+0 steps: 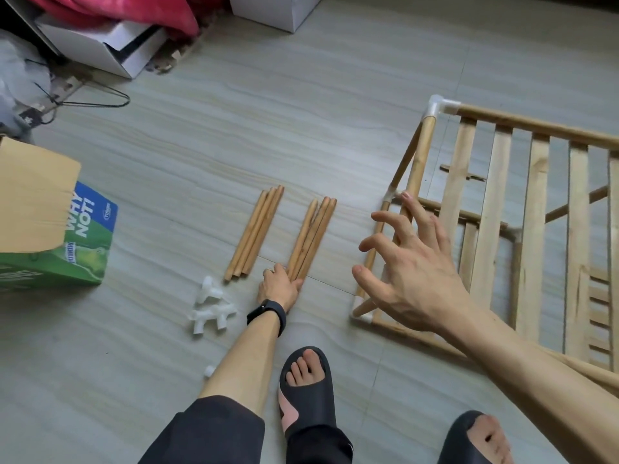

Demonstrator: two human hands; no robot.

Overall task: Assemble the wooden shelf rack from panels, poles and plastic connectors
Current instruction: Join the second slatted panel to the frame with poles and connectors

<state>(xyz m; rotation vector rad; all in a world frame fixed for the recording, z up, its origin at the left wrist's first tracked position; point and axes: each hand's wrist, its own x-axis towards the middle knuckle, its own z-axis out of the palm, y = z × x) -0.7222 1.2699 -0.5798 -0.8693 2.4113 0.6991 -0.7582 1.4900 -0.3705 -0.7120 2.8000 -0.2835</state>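
A grey wood-grain floor (pixel 301 112) is filling the view. To the right, under and beyond the right hand (pixel 412 266), a partly built slatted rack (pixel 492 209) is lying tilted, its poles joined by white corner pieces. The right hand is hovering above the rack's near corner, fingers spread wide and slightly bent, holding nothing. Far left of the left hand (pixel 278 288), a green box (pixel 83 249) is sitting. The left hand is reaching down and gripping the near ends of one bundle of poles (pixel 313 236); a second bundle (pixel 254 232) is lying just left of it. White plastic connectors (pixel 211 309) are lying beside the left wrist.
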